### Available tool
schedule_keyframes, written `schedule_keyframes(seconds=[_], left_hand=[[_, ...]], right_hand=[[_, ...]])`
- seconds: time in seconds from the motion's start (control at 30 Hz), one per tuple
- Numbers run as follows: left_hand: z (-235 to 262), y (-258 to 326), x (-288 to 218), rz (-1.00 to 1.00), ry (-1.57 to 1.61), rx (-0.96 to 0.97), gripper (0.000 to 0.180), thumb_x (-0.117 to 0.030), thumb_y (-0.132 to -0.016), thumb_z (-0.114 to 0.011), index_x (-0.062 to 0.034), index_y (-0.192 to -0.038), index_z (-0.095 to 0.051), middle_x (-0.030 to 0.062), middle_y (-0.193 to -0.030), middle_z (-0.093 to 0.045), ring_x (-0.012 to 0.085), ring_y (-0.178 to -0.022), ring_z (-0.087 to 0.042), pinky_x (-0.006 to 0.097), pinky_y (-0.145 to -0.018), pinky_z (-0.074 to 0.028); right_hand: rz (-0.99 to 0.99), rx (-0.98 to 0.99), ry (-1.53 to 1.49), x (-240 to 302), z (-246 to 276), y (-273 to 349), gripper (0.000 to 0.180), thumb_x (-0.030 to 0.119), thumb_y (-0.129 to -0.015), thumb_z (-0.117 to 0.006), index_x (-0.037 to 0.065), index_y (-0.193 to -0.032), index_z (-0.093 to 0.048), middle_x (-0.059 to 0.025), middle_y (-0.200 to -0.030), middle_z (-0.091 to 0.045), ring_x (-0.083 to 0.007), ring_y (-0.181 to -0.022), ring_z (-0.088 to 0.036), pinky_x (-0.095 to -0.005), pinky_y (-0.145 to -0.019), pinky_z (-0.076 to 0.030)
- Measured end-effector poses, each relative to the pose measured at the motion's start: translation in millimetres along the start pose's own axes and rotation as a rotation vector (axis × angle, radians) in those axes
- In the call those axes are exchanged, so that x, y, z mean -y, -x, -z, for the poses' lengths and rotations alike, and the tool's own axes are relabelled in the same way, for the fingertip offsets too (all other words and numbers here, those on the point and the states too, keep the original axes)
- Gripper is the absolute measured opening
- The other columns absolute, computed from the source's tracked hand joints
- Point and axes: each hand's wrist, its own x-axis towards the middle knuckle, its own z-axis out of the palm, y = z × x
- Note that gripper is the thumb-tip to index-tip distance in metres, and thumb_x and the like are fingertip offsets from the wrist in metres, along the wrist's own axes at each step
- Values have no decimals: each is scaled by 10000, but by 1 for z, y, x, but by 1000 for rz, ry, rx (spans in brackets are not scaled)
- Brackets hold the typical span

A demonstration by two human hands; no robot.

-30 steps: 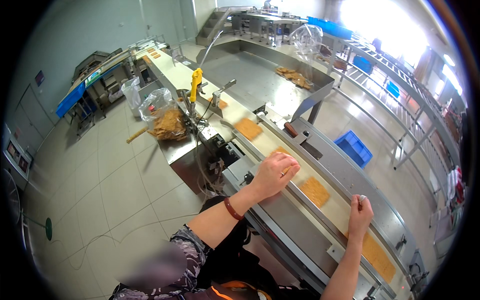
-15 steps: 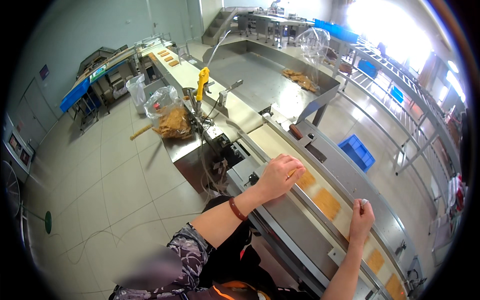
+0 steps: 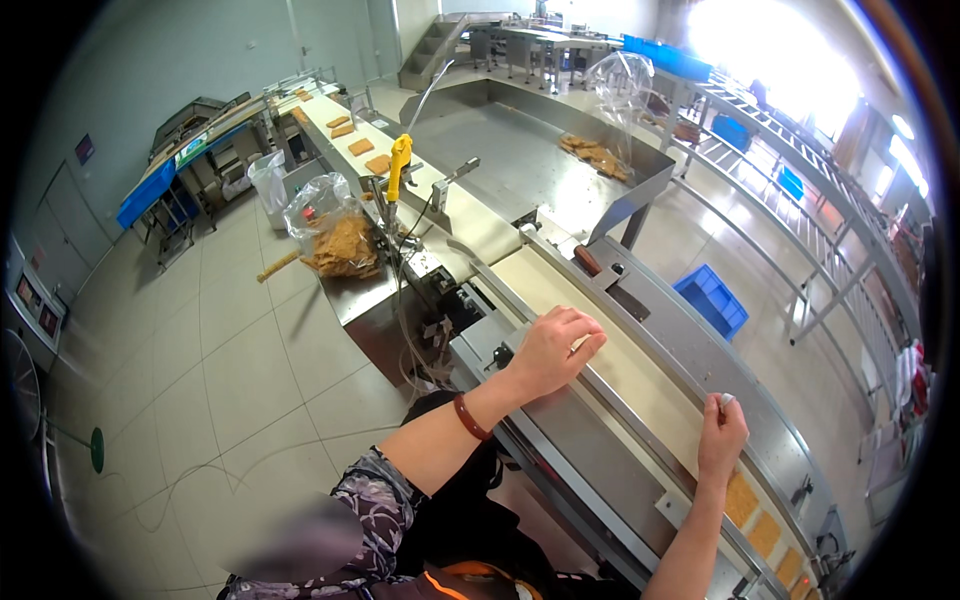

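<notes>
My left hand [image 3: 556, 350] hovers by the near rail of a narrow conveyor belt [image 3: 600, 345]. Its fingers are curled together, and nothing shows in them. My right hand [image 3: 722, 438] is closed at the belt's far rail. Something small and whitish [image 3: 727, 401] shows at its fingertips, too small to make out. Flat golden-brown squares like biscuits or crackers [image 3: 764, 533] lie on the belt, beyond my right hand toward the lower right. More such squares [image 3: 378, 164] sit spaced out on the upstream belt [image 3: 470, 225].
A yellow-handled air gun [image 3: 400, 165] stands beside the upstream belt. Near it is a clear bag of brown pieces [image 3: 343, 245]. A large steel tray [image 3: 500, 130] holds more pieces [image 3: 596, 157]. A blue crate [image 3: 712, 300] lies on the floor by a metal rack [image 3: 790, 215].
The squares near my hands have slid toward the lower right, leaving bare belt between my hands. Squares upstream have come closer. Both hands have barely moved.
</notes>
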Motion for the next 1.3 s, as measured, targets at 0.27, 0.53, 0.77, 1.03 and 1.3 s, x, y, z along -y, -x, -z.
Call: schedule_keyframes(seconds=[0.27, 0.53, 0.77, 1.03, 1.3], left_hand=[[2, 0, -2, 19, 10, 9, 196, -224, -1017, -671, -38, -1024, -733, 103, -1007, -736, 300, -1005, -659, 405, -860, -549], [1, 0, -1, 4, -8, 11, 207, -231, -1021, -668, -34, -1022, -731, 107, -1010, -737, 296, -1006, -655, 390, -856, -547], [5, 0, -4, 36, 17, 27, 208, -228, -1025, -662, -32, -1025, -735, 116, -1023, -740, 298, -1021, -663, 391, -891, -536], [3, -1, 0, 19, 7, 14, 227, -242, -1024, -666, -26, -1019, -737, 116, -1021, -743, 303, -1017, -672, 393, -911, -535], [5, -1, 0, 12, -79, 16, 225, -255, -1010, -677, -39, -1001, -738, 115, -1020, -741, 306, -1006, -672, 402, -903, -532]], right_hand=[[14, -2, 14, -1, 1, 0, 144, 103, -993, -665, -29, -937, -680, -78, -789, -594, -154, -681, -518, -320, -643, -430], [2, -13, -2, -2, 0, 0, 145, 109, -988, -676, -26, -936, -688, -82, -797, -613, -162, -682, -530, -322, -651, -443], [-3, 13, 32, 7, 3, 1, 144, 109, -989, -676, -28, -955, -700, -89, -816, -631, -158, -700, -562, -311, -670, -469], [-8, 11, 31, 7, 3, 0, 163, 123, -993, -687, -38, -968, -698, -99, -839, -648, -162, -717, -584, -315, -684, -487], [1, 17, 18, 6, 3, 1, 162, 126, -993, -688, -34, -968, -699, -100, -854, -661, -174, -734, -602, -321, -707, -499]])
